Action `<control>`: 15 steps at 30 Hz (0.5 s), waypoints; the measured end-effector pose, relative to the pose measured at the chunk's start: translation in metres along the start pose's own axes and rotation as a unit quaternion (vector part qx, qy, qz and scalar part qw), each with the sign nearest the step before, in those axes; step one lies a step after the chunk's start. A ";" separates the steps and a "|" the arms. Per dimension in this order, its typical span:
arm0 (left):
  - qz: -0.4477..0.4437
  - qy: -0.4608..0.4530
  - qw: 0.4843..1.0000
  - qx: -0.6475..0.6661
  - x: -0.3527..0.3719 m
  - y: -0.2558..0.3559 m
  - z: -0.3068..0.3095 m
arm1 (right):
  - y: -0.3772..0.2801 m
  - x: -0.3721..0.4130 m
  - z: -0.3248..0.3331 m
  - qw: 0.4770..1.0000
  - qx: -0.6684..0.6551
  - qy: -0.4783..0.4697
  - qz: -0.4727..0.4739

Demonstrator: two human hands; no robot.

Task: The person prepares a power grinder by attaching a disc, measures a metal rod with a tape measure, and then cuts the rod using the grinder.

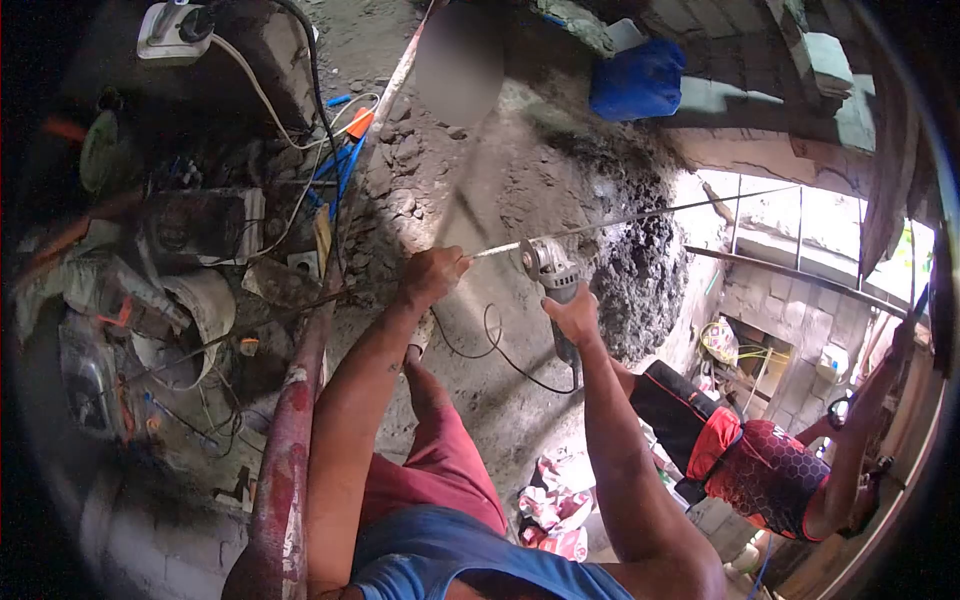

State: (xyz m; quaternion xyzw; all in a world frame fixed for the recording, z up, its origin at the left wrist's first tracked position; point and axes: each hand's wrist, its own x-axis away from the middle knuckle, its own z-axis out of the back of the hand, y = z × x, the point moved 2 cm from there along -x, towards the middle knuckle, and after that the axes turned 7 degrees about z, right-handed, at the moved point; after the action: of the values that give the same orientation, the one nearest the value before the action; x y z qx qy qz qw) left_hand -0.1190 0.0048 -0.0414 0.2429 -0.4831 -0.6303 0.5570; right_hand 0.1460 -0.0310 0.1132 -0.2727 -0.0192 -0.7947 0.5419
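My left hand (435,275) is closed around a long, thin metal rod (640,215). The rod runs from the opening at upper right, past my fist, and on toward the clutter at left. My right hand (575,315) grips the body of an angle grinder (553,267), held upright with its head up against the rod. Whether the disc touches the metal I cannot make out. From the grinder's lower end a dark power cord (520,372) curves across the ground to the left.
A red-and-white pole (290,430) slants beside my left arm. Broken parts and a white bucket (205,310) lie at left, under a power outlet (175,30). A blue jug (637,80) stands at the back. Another person (765,470) is at right, near crumpled cloths (560,500).
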 end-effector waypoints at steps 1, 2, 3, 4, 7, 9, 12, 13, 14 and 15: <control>0.009 -0.008 1.000 -0.011 -0.001 0.001 0.000 | -0.001 -0.001 0.000 1.000 -0.003 0.004 0.003; 0.018 -0.015 1.000 -0.021 -0.002 0.002 0.000 | -0.001 -0.001 0.000 1.000 -0.003 0.003 0.004; 0.018 -0.015 1.000 -0.021 -0.003 -0.001 -0.003 | -0.001 -0.002 0.000 1.000 -0.003 0.003 0.002; 0.019 -0.015 1.000 -0.016 -0.003 -0.004 -0.007 | -0.002 -0.002 0.000 1.000 -0.004 0.002 0.000; 0.021 -0.016 1.000 -0.009 -0.003 -0.004 -0.005 | -0.002 -0.003 0.000 1.000 0.001 -0.010 -0.015; 0.023 -0.019 1.000 -0.005 -0.002 -0.002 -0.003 | -0.003 -0.002 0.000 1.000 0.002 -0.007 -0.015; 0.030 -0.022 0.999 -0.006 -0.002 0.000 -0.002 | 0.004 -0.006 -0.005 1.000 -0.002 -0.001 -0.009; 0.015 -0.012 1.000 -0.005 -0.001 0.000 -0.002 | 0.010 -0.008 -0.008 1.000 -0.006 0.001 -0.004; 0.000 -0.001 1.000 -0.003 -0.001 0.001 -0.002 | 0.015 -0.011 -0.012 1.000 -0.006 0.001 -0.003; 0.001 0.000 1.000 -0.004 -0.001 -0.001 -0.004 | 0.017 -0.014 -0.013 1.000 -0.007 0.013 0.011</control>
State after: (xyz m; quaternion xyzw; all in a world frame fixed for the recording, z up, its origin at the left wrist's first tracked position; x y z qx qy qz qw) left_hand -0.1159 0.0043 -0.0438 0.2405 -0.4810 -0.6317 0.5584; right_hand 0.1587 -0.0304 0.0909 -0.2665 -0.0040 -0.7921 0.5491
